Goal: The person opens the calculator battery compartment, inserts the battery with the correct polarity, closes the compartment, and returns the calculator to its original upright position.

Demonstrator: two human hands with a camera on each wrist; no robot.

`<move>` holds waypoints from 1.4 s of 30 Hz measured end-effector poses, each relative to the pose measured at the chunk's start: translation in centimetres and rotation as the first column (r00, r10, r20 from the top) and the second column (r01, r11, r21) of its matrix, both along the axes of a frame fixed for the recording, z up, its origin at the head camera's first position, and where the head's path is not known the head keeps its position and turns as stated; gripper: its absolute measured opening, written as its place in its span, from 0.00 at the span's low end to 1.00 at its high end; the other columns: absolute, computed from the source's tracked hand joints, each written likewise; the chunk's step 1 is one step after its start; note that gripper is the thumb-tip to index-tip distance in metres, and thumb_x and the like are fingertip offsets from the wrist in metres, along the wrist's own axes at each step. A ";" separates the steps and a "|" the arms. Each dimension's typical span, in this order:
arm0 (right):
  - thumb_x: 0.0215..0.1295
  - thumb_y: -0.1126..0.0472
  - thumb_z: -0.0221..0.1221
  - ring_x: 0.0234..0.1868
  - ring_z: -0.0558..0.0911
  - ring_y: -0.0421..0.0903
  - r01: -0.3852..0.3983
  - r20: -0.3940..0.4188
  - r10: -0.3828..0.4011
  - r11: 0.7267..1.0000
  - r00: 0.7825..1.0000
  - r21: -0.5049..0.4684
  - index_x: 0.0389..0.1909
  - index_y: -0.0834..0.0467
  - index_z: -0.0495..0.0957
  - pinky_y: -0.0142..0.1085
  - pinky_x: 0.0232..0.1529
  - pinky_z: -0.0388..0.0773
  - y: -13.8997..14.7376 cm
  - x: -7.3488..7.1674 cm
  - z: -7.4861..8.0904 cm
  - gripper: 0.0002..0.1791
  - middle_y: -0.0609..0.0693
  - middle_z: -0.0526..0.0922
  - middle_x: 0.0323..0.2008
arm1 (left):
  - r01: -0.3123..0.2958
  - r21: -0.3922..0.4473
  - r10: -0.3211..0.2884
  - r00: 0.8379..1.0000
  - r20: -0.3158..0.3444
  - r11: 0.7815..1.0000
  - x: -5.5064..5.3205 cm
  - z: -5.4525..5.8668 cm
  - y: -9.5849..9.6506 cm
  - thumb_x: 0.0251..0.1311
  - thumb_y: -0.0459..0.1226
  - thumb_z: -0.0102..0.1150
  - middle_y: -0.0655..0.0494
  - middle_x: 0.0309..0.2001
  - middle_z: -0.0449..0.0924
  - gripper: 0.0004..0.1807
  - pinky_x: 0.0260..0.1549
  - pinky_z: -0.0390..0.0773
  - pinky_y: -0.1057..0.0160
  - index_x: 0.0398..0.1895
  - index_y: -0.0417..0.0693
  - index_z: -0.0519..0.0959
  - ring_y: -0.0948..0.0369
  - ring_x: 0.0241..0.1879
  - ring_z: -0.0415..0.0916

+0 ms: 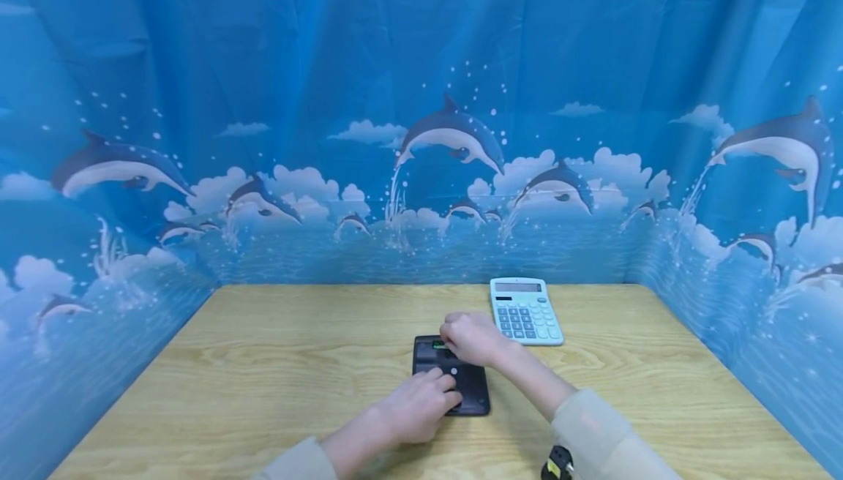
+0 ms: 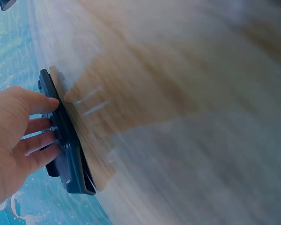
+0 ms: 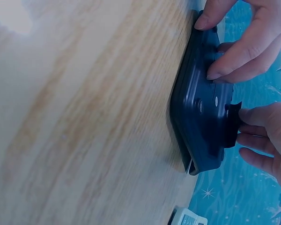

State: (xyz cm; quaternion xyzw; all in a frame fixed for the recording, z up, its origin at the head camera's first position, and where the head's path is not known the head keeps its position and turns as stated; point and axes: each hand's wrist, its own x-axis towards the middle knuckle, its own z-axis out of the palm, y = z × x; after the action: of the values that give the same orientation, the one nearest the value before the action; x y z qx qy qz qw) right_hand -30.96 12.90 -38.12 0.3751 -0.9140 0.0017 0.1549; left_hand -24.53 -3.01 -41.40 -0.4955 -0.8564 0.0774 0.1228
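Note:
A black device [image 1: 476,390], shaped like a desk calculator, lies with its back facing up on the table. A green strip [image 1: 439,345] shows in a recess near its far end, beside my right hand [image 1: 470,337]. In the right wrist view, that hand pinches a small black battery cover [image 3: 232,124] between thumb and fingers, tilted up at the device's back. My left hand [image 1: 421,399] rests on the nearer part of the device, fingertips pressing its back. From the left wrist view, its thumb and fingers [image 2: 42,140] lie along the device's side and back.
Behind my right hand, a light-blue calculator [image 1: 527,312] lies face up near the table's far edge. A small black object with a yellow label [image 1: 557,463] is by the right sleeve. A blue dolphin-print curtain [image 1: 421,136] surrounds the wooden table [image 1: 296,348].

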 end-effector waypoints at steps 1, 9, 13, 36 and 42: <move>0.56 0.61 0.61 0.22 0.73 0.39 0.002 0.001 -0.002 1.000 1.000 0.005 0.22 0.52 0.78 0.30 0.21 0.69 0.0 0.0 0.0 0.06 0.42 0.73 0.22 | 0.002 0.002 -0.002 1.000 -0.006 1.000 0.0 0.0 0.0 0.50 0.38 0.63 0.61 0.40 0.74 0.16 0.37 0.73 0.69 0.45 0.54 0.80 0.64 0.39 0.69; 0.56 0.62 0.62 0.22 0.71 0.38 0.005 0.016 -0.005 1.000 1.000 0.009 0.22 0.52 0.79 0.28 0.20 0.67 0.0 0.1 -0.3 0.05 0.41 0.72 0.22 | 0.003 0.006 -0.003 1.000 -0.007 1.000 -0.1 -0.1 0.1 0.49 0.38 0.63 0.60 0.40 0.75 0.16 0.38 0.73 0.69 0.44 0.54 0.80 0.64 0.39 0.69; 0.57 0.61 0.61 0.22 0.70 0.37 0.002 0.016 -0.003 1.000 1.000 0.017 0.23 0.52 0.79 0.28 0.20 0.66 -0.1 0.1 -0.5 0.05 0.41 0.72 0.23 | -0.012 -0.002 0.012 1.000 0.007 1.000 0.0 0.0 0.2 0.49 0.38 0.63 0.60 0.40 0.75 0.16 0.39 0.73 0.68 0.45 0.54 0.80 0.64 0.40 0.70; 0.55 0.62 0.62 0.26 0.70 0.38 -0.007 0.059 0.007 1.000 0.998 0.007 0.22 0.53 0.78 0.30 0.26 0.71 0.1 0.2 -0.9 0.05 0.42 0.71 0.24 | -0.029 -0.042 0.031 0.998 0.055 0.999 0.0 0.3 0.2 0.51 0.38 0.62 0.59 0.42 0.75 0.17 0.42 0.74 0.67 0.46 0.53 0.79 0.63 0.42 0.70; 0.54 0.63 0.63 0.25 0.70 0.38 -0.020 0.079 0.021 1.000 0.997 -0.016 0.21 0.54 0.77 0.30 0.25 0.71 0.2 0.0 -1.0 0.06 0.41 0.70 0.24 | -0.030 -0.040 0.032 0.999 0.043 0.999 0.1 0.3 0.2 0.51 0.38 0.62 0.59 0.42 0.75 0.16 0.41 0.74 0.67 0.46 0.54 0.80 0.63 0.42 0.70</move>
State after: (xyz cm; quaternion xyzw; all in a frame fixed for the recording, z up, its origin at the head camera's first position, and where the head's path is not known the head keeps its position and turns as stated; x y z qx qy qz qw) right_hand -30.92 13.07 -39.08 0.3827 -0.9155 0.0250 0.1214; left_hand -24.39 -2.76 -41.06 -0.4859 -0.8649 0.0853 0.0928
